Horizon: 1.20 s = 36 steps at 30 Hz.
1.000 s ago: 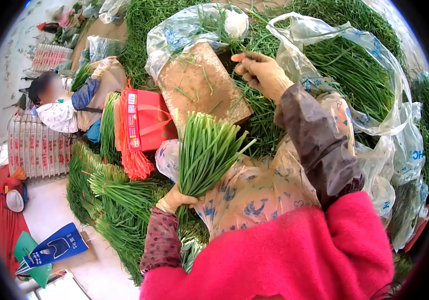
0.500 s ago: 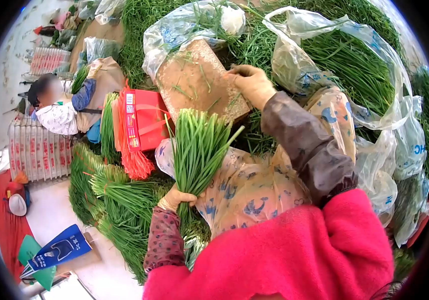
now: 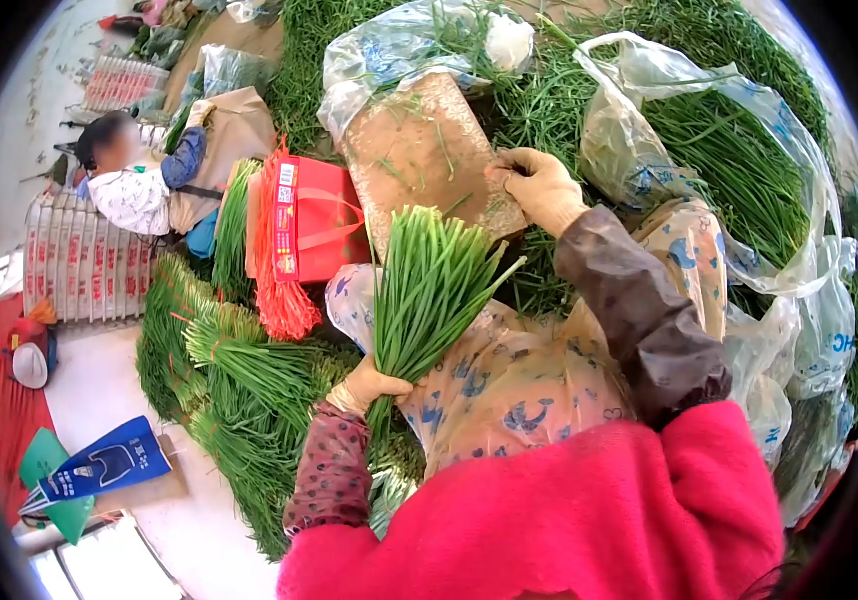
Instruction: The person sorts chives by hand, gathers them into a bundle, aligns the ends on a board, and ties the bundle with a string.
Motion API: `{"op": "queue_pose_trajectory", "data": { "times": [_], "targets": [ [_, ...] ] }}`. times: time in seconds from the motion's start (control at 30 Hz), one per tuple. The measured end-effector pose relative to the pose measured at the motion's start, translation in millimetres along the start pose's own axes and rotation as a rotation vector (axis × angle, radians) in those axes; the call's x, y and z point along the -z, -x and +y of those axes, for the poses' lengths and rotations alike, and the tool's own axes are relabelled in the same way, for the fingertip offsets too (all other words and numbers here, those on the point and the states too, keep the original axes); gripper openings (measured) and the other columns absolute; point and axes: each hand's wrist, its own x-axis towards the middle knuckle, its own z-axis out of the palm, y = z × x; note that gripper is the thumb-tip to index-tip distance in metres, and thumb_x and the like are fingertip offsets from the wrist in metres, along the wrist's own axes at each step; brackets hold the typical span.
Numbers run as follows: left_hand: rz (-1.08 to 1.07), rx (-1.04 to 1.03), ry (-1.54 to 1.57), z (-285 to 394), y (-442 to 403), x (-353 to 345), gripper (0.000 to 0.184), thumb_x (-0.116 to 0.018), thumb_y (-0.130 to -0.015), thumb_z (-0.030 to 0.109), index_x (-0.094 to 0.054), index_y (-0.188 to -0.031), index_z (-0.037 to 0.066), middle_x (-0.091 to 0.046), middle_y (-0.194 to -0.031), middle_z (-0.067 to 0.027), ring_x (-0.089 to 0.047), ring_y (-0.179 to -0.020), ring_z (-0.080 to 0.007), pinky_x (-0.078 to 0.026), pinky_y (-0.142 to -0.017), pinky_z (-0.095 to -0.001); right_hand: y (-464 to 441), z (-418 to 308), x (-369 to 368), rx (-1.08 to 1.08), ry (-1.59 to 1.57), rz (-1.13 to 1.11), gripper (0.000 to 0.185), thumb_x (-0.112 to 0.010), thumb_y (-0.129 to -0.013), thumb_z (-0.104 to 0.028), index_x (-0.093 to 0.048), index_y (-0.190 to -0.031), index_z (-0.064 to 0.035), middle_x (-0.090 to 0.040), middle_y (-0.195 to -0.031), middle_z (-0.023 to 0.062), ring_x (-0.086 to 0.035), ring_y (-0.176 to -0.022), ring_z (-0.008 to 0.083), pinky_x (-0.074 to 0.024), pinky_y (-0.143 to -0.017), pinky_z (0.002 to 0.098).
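Gloved, my left hand (image 3: 371, 386) is wrapped round the lower part of a bunch of green stalks (image 3: 429, 290), whose pale cut ends fan out upward. My right hand (image 3: 541, 187), also gloved, is at the right edge of a worn board-like block (image 3: 419, 150) strewn with loose stalks. Its thumb and fingers are pressed together, and what they pinch, if anything, is too small to name. Left of the bunch stands a red box-shaped bag (image 3: 324, 220) with orange-red ties (image 3: 284, 290) hanging at its side.
Bundled greens (image 3: 249, 370) are piled at the lower left. A large clear bag (image 3: 809, 260) of greens lies at the right. Another clear bag (image 3: 369, 70) is behind the block. A co-worker (image 3: 139, 190) sits at the upper left, near stacked crates (image 3: 84, 260).
My right hand has come down from above the block's right corner to its edge, its fingers drawing together. My left hand keeps hold of the bunch. The view has shifted slightly.
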Motion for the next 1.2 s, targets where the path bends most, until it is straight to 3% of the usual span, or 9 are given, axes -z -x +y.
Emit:
{"op": "queue_pose_trajectory", "data": {
  "times": [0.07,0.17,0.53,0.6,0.67,0.73,0.9,1.07,1.2],
  "targets": [
    [0.022,0.003,0.006,-0.4,-0.6,-3.2,0.045,-0.071,-0.064,-0.005,-0.062,-0.108,-0.004,-0.066,-0.085,-0.0135,-0.056,-0.054,-0.0182,-0.046,-0.049,-0.0306,19.6,-33.6,-2.6,0.117,-0.016,-0.051,0.031,-0.066,-0.086,-0.031,-0.070,-0.104,-0.0066,-0.069,-0.100,0.0104,-0.065,-0.090,0.0230,-0.0499,-0.081,0.0347],
    [0.048,-0.007,-0.017,6.7,-3.3,-11.6,0.040,-0.069,-0.065,-0.007,-0.063,-0.105,-0.004,-0.065,-0.082,-0.0119,-0.056,-0.054,-0.0172,-0.046,-0.048,-0.0295,31.1,-51.4,-15.1,0.290,0.580,-0.254,0.036,-0.065,-0.083,-0.039,-0.070,-0.100,-0.0083,-0.064,-0.105,0.0135,-0.062,-0.098,0.0322,-0.0476,-0.088,0.0410],
    [0.087,-0.042,-0.087,6.4,-2.4,-18.7,0.034,-0.071,-0.068,-0.005,-0.064,-0.101,-0.004,-0.067,-0.079,-0.0110,-0.060,-0.054,-0.0192,-0.047,-0.047,-0.0315,34.9,-41.1,-19.7,0.231,0.625,-0.445,0.052,-0.075,-0.075,-0.039,-0.065,-0.115,-0.0073,-0.054,-0.126,0.0143,-0.057,-0.109,0.0345,-0.0468,-0.091,0.0415],
    [0.107,-0.029,-0.123,7.0,-2.4,-21.4,0.032,-0.072,-0.068,-0.004,-0.063,-0.098,-0.004,-0.066,-0.075,-0.0101,-0.060,-0.053,-0.0192,-0.048,-0.047,-0.0315,41.2,-53.2,-21.9,0.315,0.647,0.036,0.044,-0.077,-0.074,-0.029,-0.065,-0.111,-0.0079,-0.047,-0.140,0.0166,-0.050,-0.122,0.0346,-0.0435,-0.099,0.0406],
    [0.135,-0.015,-0.121,8.2,-1.4,-23.4,0.031,-0.072,-0.067,-0.004,-0.063,-0.097,-0.004,-0.065,-0.073,-0.0097,-0.060,-0.052,-0.0194,-0.048,-0.047,-0.0315,45.3,-49.5,-23.9,0.503,0.471,0.071,0.035,-0.079,-0.071,-0.018,-0.066,-0.103,-0.0110,-0.051,-0.135,0.0131,-0.052,-0.118,0.0345,-0.0458,-0.095,0.0427],
    [0.140,0.002,-0.092,7.6,-2.3,-22.4,0.032,-0.072,-0.067,-0.005,-0.063,-0.098,-0.004,-0.065,-0.074,-0.0098,-0.061,-0.053,-0.0194,-0.049,-0.048,-0.0316,48.6,-52.0,-26.9,0.873,0.730,-0.082,0.033,-0.078,-0.070,-0.019,-0.069,-0.101,-0.0173,-0.054,-0.128,0.0119,-0.049,-0.120,0.0351,-0.0465,-0.093,0.0438],
    [0.085,-0.001,-0.101,7.4,-2.4,-18.6,0.035,-0.073,-0.067,-0.005,-0.063,-0.100,-0.004,-0.066,-0.078,-0.0096,-0.061,-0.056,-0.0188,-0.050,-0.050,-0.0318,31.7,-36.1,-31.5,0.977,0.852,-0.285,0.019,-0.073,-0.072,-0.017,-0.069,-0.090,-0.0176,-0.058,-0.122,0.0077,-0.053,-0.114,0.0319,-0.0485,-0.087,0.0428],
    [0.076,-0.029,-0.169,7.1,-5.2,-18.0,0.039,-0.070,-0.067,-0.008,-0.060,-0.105,-0.005,-0.064,-0.078,-0.0118,-0.060,-0.055,-0.0196,-0.048,-0.049,-0.0318,23.6,-39.1,-29.6,0.888,0.938,-0.454,0.010,-0.063,-0.081,-0.020,-0.066,-0.087,-0.0128,-0.067,-0.096,0.0067,-0.064,-0.096,0.0286,-0.0522,-0.078,0.0405],
    [0.023,0.045,-0.111,9.5,-5.4,-11.5,0.046,-0.073,-0.066,-0.005,-0.063,-0.110,-0.001,-0.066,-0.089,-0.0077,-0.062,-0.067,-0.0166,-0.051,-0.056,-0.0304,5.9,-49.0,-20.7,0.562,0.846,-0.120,0.019,-0.055,-0.087,-0.016,-0.067,-0.101,-0.0097,-0.068,-0.092,0.0116,-0.066,-0.085,0.0286,-0.0539,-0.075,0.0379]
  ]
}}
